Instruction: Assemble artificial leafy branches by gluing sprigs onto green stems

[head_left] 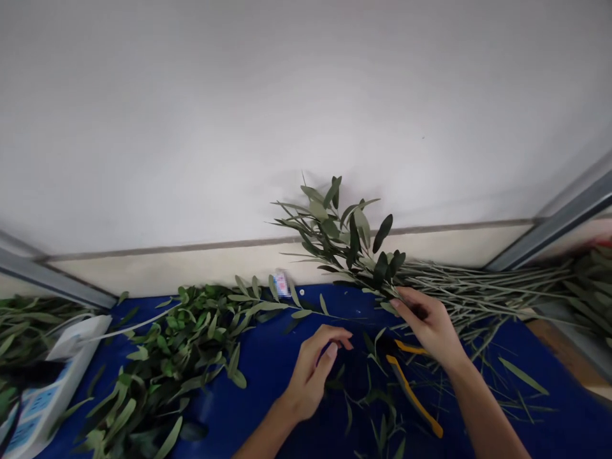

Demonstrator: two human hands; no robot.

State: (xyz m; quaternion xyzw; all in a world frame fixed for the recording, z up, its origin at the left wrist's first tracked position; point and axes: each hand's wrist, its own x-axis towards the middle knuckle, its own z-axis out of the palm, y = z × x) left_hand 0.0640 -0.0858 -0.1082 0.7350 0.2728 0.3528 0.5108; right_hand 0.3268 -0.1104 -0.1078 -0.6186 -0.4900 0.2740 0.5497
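Note:
Over the blue tabletop (268, 363), my left hand (313, 370) hovers with fingers loosely curved and apart, holding nothing. My right hand (430, 322) is closed on a bunch of leafy branches (344, 236), whose dark and pale green leaves fan up and left against the wall. A single leafy sprig (287, 307) lies just beyond my left hand. Below my right hand rest yellow-handled cutters (414, 395); their jaws are hidden in shadow and leaves. Loose sprigs (377, 408) are scattered between my two hands.
A heap of leafy cuttings (176, 350) covers the left side, beside a white power strip (62, 376) with a cable. Bare stems (482, 287) are piled on the right. A white wall (287, 127) stands behind, with metal posts (554, 223) at the sides.

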